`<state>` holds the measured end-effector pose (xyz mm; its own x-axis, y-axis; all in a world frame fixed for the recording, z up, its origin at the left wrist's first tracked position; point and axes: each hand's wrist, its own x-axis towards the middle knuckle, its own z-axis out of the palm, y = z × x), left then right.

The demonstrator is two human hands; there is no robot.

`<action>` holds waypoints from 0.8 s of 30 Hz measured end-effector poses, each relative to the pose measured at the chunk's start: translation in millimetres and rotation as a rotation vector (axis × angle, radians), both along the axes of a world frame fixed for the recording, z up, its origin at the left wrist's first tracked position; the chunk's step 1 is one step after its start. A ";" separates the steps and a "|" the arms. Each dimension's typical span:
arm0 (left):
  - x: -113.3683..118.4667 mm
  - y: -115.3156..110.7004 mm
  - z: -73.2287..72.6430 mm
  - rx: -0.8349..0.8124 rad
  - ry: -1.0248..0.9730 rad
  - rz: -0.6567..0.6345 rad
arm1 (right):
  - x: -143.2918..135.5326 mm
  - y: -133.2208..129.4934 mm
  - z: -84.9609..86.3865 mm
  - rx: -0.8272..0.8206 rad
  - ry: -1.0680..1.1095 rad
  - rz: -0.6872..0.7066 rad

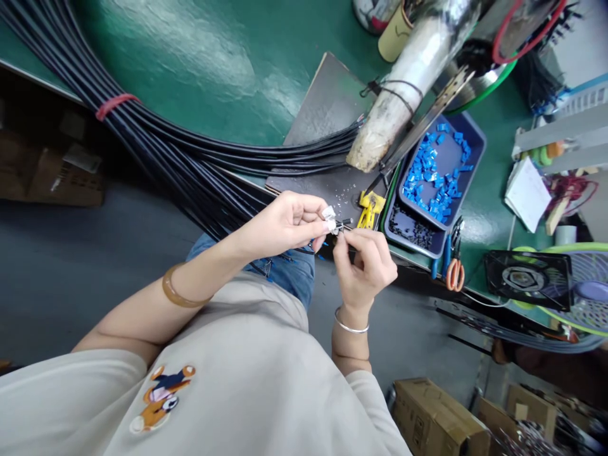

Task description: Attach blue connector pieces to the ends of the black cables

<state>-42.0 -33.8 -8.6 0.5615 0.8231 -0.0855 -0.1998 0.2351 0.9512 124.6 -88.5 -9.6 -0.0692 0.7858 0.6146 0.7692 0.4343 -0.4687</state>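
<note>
My left hand [300, 221] is closed in a pinch, with white wrapping on its thumb and finger tips. Between those tips sits a small dark piece [346, 221] that looks like a black cable end. My right hand [365, 258] meets it from the right, thumb and forefinger pinched together at its lower side; what these fingers grip is too small to name. Just beyond the hands, a yellow tool [370, 209] lies at the bench edge. A thick bundle of black cables [209, 149] runs across the bench, and some hang down behind my left hand.
Stacked blue-grey trays hold blue connectors [430, 174] and small black parts [411, 229]. A wrapped white post [392, 104] slants over the dark board [327, 95]. Orange-handled scissors [455, 273] and a black fan [529, 278] are to the right. Cardboard boxes [437, 418] stand on the floor.
</note>
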 end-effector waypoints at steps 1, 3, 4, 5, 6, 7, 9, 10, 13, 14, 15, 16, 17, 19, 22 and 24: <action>0.2 -0.4 0.8 0.003 0.000 0.005 | 1.6 0.5 1.3 -0.018 0.085 -0.021; 1.9 -1.9 2.1 0.027 0.015 0.011 | 6.5 2.8 6.3 -0.079 0.278 -0.092; 3.2 -2.8 2.4 0.041 0.029 0.016 | 9.4 4.2 9.4 -0.119 0.350 -0.117; 4.7 -3.8 2.3 0.054 0.044 0.024 | 12.0 5.7 12.4 -0.167 0.398 -0.126; 6.1 -4.6 1.9 0.063 0.058 0.034 | 14.4 7.1 15.0 -0.221 0.428 -0.116; 7.4 -5.3 1.2 0.068 0.071 0.045 | 16.3 8.4 17.1 -0.279 0.444 -0.096; 9.2 -6.2 -0.7 0.070 0.089 0.056 | 18.7 10.4 19.2 -0.369 0.462 -0.057; 9.8 -6.4 -1.7 0.072 0.093 0.054 | 19.3 11.1 19.4 -0.399 0.471 -0.045; 10.9 -6.2 -4.3 0.084 0.085 0.035 | 19.9 12.5 19.1 -0.458 0.468 -0.017; 11.4 -6.1 -4.8 0.092 0.080 0.029 | 19.7 12.5 19.0 -0.473 0.455 -0.010; 12.2 -6.0 -5.1 0.103 0.075 0.027 | 19.2 12.4 19.1 -0.480 0.437 -0.006; 13.2 -6.1 -5.3 0.118 0.074 0.030 | 18.4 12.0 19.2 -0.478 0.414 -0.005; 14.6 -6.3 -5.4 0.133 0.073 0.039 | 17.4 11.4 19.2 -0.469 0.388 -0.008; 18.0 -7.6 -5.8 0.151 0.070 0.076 | 14.4 9.8 18.6 -0.419 0.320 -0.032; 23.7 -10.8 -8.2 0.143 0.062 0.149 | 10.1 7.3 16.0 -0.328 0.195 -0.080; 26.5 -13.1 -9.8 0.153 0.072 0.185 | 9.6 5.2 15.5 -0.306 0.188 -0.074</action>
